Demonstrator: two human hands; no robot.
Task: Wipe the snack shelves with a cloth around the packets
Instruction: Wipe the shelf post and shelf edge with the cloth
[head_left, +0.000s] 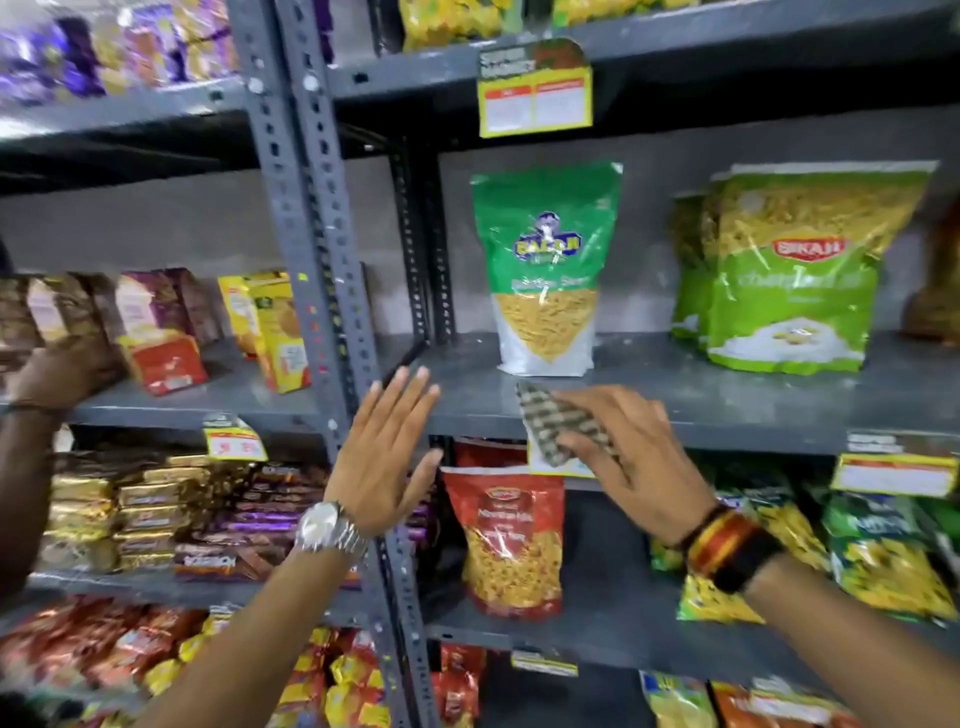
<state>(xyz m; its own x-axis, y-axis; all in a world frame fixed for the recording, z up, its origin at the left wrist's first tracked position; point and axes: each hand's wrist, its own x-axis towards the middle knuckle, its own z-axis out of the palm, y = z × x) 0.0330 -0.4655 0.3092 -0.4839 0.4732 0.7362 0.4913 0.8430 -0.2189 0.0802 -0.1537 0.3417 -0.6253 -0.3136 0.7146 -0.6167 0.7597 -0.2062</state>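
My right hand (631, 457) grips a patterned grey-brown cloth (558, 423) at the front lip of the grey middle shelf (727, 400). The cloth's tip lies on the shelf just in front of an upright green-and-white snack packet (545, 265). To the right, two light-green packets (795, 270) stand on the same shelf. My left hand (387, 457), wearing a metal watch, is held flat with its fingers spread, in front of the shelf's left edge by the perforated upright; it holds nothing.
A grey perforated post (317, 249) splits the rack. Another person's hand (62, 369) reaches at biscuit boxes (156, 332) on the left shelf. A red packet (511, 535) and green packets (883, 551) fill the shelf below. Yellow price tags (537, 96) hang off shelf edges.
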